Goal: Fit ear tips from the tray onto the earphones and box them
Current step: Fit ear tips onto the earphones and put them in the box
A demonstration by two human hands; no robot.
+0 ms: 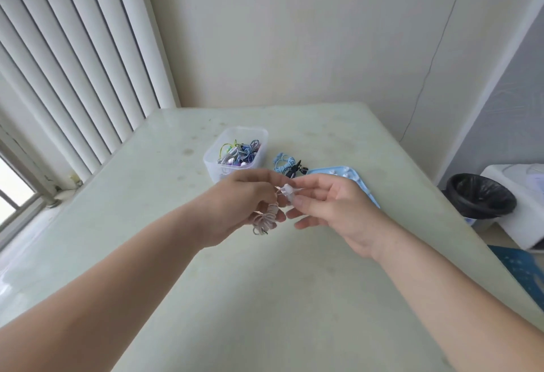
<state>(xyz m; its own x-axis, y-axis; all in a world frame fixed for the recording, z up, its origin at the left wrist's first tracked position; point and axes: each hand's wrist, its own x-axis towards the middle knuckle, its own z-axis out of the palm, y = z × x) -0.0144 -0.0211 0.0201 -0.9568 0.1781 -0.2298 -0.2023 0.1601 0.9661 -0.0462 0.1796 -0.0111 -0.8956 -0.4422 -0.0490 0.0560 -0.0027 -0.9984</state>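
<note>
**Figure: Ear-tip fitting in progress, one set in hand and one waiting**

Your left hand (238, 203) was curled around the pale pink coiled-cable earphone (265, 220), its springy loops hanging below your fingers and one bud end pointing toward your other hand. Your right hand (338, 209) pinched the translucent white dome-shaped ear tip (287, 190) between thumb and forefinger, with the other fingers relaxed. The tip sat at the bud's nozzle, above the table and between your two hands. It could not be told whether it was fully seated, so this was judged to be the fitting step itself.

Beyond your left hand stood the clear, soft-cornered rectangular plastic box (215, 150). It already held a tangle of multicoloured coiled earphones (238, 153), which suggested several sets were done. Just beside the box, a light blue coiled earphone with black fittings (283, 162) lay loose on the surface, apparently not yet boxed.

Behind your right hand, and partly hidden by it, lay the pale blue flat plastic tray (323, 172), which carried a few small white ear tips (346, 169). Supply therefore remained.

Everything rested on the glossy, faintly stained pale green table (265, 298). A black-lined waste bin (481, 197) stood off its right edge, and white vertical blinds (73, 62) hung to the left.

Judged remaining were seating this tip, possibly fitting the set's second bud, boxing the set, and then the blue one.
</note>
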